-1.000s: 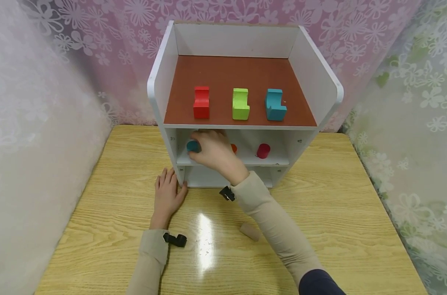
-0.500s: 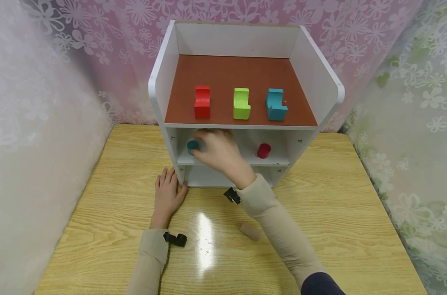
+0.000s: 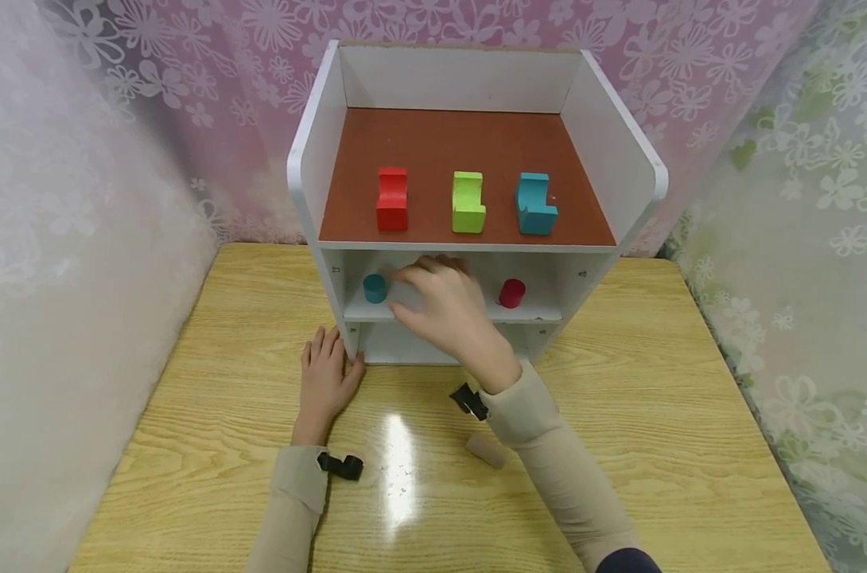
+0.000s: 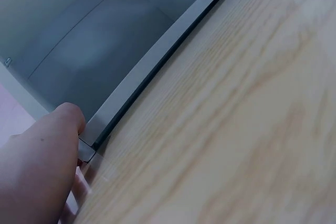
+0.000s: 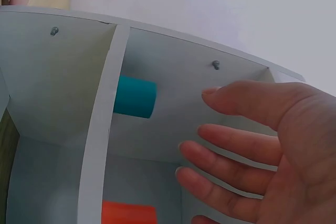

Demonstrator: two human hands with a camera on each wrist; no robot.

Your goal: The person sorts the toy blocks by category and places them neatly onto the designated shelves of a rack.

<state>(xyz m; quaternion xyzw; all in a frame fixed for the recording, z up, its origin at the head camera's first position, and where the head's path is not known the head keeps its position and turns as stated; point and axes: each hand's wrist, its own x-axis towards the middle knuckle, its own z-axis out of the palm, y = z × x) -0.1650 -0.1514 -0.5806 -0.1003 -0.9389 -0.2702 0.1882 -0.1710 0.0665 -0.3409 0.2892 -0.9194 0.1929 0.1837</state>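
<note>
The right hand [image 3: 444, 310] is released, its thumb and fingers apart in front of the shelf unit's [image 3: 620, 151] middle compartment. The teal cylinder [image 3: 375, 289] stands upright on the middle shelf just to the left of that hand, beyond its thumb and fingertips and not touching them. The left hand [image 3: 324, 382] holds no cylinder; its fingers are extended beside the unit's left side panel and its thumb touches the lower front corner, nearer the person than the teal cylinder and below its shelf.

The right wrist view shows an orange cylinder [image 5: 128, 214] on the same shelf, hidden behind the right hand in the head view. A crimson cylinder [image 3: 511, 293] is to the right of that hand. Above, three notched blocks line the brown top: red [image 3: 392, 200], lime [image 3: 468, 203] and blue [image 3: 536, 204]. On the bench [image 3: 190, 382], a tan block [image 3: 486, 450] lies near the right sleeve [image 3: 548, 446].
</note>
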